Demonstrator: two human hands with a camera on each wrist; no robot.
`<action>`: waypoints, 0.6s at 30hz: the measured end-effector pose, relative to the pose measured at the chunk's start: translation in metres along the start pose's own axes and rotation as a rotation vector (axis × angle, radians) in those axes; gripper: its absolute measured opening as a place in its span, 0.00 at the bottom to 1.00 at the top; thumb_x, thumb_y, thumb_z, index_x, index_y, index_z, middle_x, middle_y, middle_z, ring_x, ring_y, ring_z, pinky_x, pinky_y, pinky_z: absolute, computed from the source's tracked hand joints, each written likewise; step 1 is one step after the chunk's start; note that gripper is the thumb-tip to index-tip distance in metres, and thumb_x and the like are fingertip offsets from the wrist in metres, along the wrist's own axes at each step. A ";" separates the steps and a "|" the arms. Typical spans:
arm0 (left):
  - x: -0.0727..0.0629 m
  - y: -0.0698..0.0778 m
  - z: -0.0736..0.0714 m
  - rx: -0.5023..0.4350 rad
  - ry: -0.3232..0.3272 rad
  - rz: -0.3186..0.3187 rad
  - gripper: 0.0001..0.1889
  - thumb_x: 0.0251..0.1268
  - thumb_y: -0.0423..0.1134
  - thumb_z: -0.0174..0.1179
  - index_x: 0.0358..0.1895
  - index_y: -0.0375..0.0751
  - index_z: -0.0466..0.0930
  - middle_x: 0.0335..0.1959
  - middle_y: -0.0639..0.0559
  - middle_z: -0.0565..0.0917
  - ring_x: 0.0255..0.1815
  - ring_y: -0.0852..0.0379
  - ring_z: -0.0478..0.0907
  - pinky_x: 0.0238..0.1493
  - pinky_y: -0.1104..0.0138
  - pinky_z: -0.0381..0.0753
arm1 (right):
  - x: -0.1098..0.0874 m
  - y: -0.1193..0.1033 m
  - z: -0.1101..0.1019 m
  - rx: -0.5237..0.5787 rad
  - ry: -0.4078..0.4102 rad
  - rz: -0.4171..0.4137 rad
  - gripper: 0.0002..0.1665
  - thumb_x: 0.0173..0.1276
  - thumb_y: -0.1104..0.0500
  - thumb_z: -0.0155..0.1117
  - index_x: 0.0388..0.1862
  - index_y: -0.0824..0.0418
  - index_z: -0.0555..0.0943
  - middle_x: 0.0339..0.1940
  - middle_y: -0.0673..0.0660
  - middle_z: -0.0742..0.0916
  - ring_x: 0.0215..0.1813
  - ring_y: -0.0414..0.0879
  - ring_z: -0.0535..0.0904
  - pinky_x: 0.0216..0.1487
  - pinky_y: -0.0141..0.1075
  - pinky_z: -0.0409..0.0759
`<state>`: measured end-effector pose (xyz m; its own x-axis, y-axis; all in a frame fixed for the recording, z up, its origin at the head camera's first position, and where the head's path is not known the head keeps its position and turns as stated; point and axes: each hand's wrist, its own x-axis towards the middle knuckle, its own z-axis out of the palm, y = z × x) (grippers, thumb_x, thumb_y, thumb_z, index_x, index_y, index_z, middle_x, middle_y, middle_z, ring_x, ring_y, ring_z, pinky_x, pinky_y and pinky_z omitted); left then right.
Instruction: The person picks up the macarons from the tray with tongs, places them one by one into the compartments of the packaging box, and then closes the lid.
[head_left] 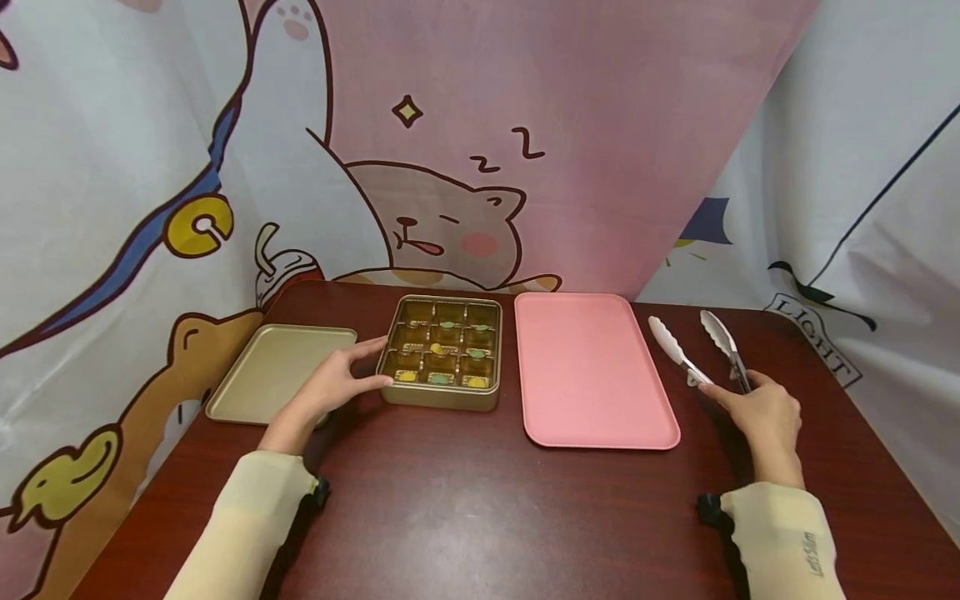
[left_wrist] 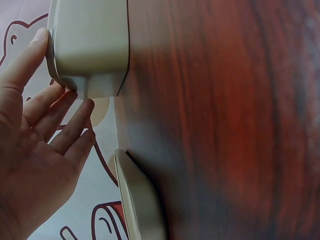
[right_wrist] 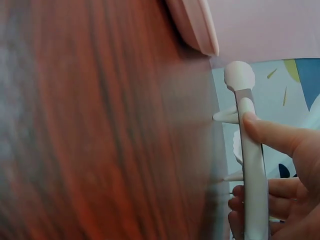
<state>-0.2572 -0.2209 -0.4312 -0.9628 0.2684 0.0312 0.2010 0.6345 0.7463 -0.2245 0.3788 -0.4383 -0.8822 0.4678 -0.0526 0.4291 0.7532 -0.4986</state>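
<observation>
A gold rectangular tin point(head_left: 442, 399) stands on the table, with a clear insert divided into several compartments. Small green and yellow pieces point(head_left: 440, 379) lie in the compartments, too small to identify. My left hand point(head_left: 335, 383) touches the tin's left side, thumb at its front left corner and fingers fairly straight along the edge. Metal tongs point(right_wrist: 255, 175) with white scalloped tips are in my right hand point(head_left: 765, 417), thumb on one arm and fingers around the other. The tongs' tips stand apart with nothing between them.
Left of the tin lies a shallow gold lid or tray point(head_left: 277, 367), partly behind my left forearm. A pink tray point(head_left: 592, 375) lies between the tin and the tongs. The dark red wooden table point(head_left: 480, 517) is backed by a printed cartoon curtain point(head_left: 600, 150).
</observation>
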 end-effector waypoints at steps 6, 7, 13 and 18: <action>-0.001 0.002 0.001 0.007 -0.005 -0.004 0.39 0.63 0.43 0.69 0.76 0.43 0.64 0.77 0.42 0.65 0.79 0.38 0.57 0.75 0.40 0.57 | 0.000 -0.002 -0.004 -0.032 -0.058 0.016 0.57 0.66 0.35 0.63 0.73 0.78 0.57 0.67 0.82 0.69 0.64 0.77 0.64 0.63 0.67 0.64; -0.001 0.002 0.001 0.011 -0.005 -0.003 0.39 0.63 0.43 0.69 0.76 0.43 0.64 0.77 0.42 0.65 0.79 0.38 0.57 0.75 0.40 0.57 | 0.000 -0.003 -0.005 -0.031 -0.064 0.020 0.57 0.66 0.35 0.63 0.73 0.78 0.57 0.67 0.83 0.69 0.64 0.77 0.65 0.63 0.67 0.65; -0.001 0.002 -0.001 0.014 -0.004 0.019 0.39 0.63 0.45 0.69 0.75 0.40 0.64 0.78 0.42 0.63 0.80 0.38 0.54 0.75 0.40 0.56 | -0.002 -0.005 -0.006 -0.021 -0.055 0.042 0.61 0.65 0.35 0.64 0.75 0.78 0.52 0.69 0.84 0.65 0.66 0.78 0.62 0.66 0.67 0.63; -0.004 -0.002 -0.010 0.050 0.020 0.045 0.38 0.64 0.47 0.68 0.75 0.41 0.64 0.78 0.40 0.64 0.78 0.36 0.58 0.74 0.38 0.58 | -0.012 -0.017 -0.006 0.045 0.062 -0.021 0.58 0.66 0.37 0.64 0.77 0.74 0.53 0.71 0.81 0.66 0.69 0.76 0.62 0.69 0.66 0.61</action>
<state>-0.2556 -0.2304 -0.4265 -0.9558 0.2833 0.0781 0.2528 0.6572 0.7100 -0.2197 0.3632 -0.4236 -0.8766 0.4812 0.0117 0.4001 0.7420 -0.5379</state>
